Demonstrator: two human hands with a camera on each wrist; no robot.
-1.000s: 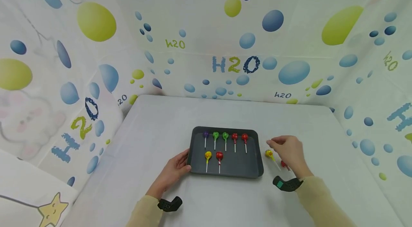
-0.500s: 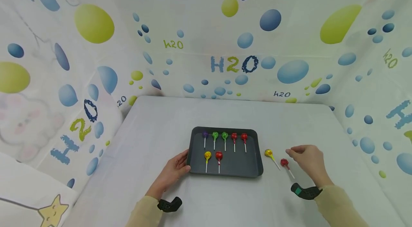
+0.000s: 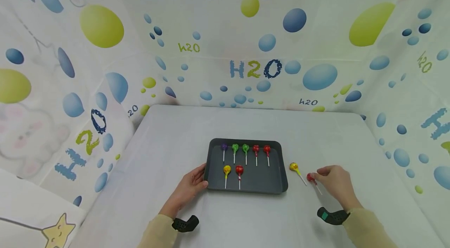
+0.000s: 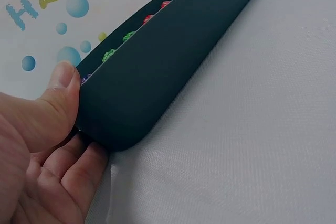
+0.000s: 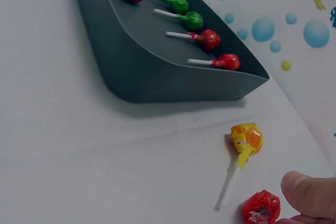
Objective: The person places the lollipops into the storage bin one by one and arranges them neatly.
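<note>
A dark grey tray (image 3: 260, 179) lies on the white table. My left hand (image 3: 191, 183) grips its left end, thumb on the rim and fingers curled underneath, as the left wrist view shows. Several lollipops stand in two rows inside: purple (image 3: 224, 147), green (image 3: 235, 148) and red (image 3: 267, 149) at the back, one yellow (image 3: 227, 170) and one red (image 3: 239, 170) in front. Right of the tray lie a loose yellow lollipop (image 3: 293, 167) and a loose red lollipop (image 5: 261, 207). My right hand (image 3: 335, 183) has thumb and fingertips right at the red one; I cannot tell whether they pinch it.
A printed curtain (image 3: 197, 72) with blue and lime dots hangs behind the white table (image 3: 175, 131) and along both sides. The loose yellow lollipop lies between the tray's right wall and my right hand.
My right hand has moved right and toward me, past the yellow lollipop, then down to the loose red one. The left hand and tray stay in place.
</note>
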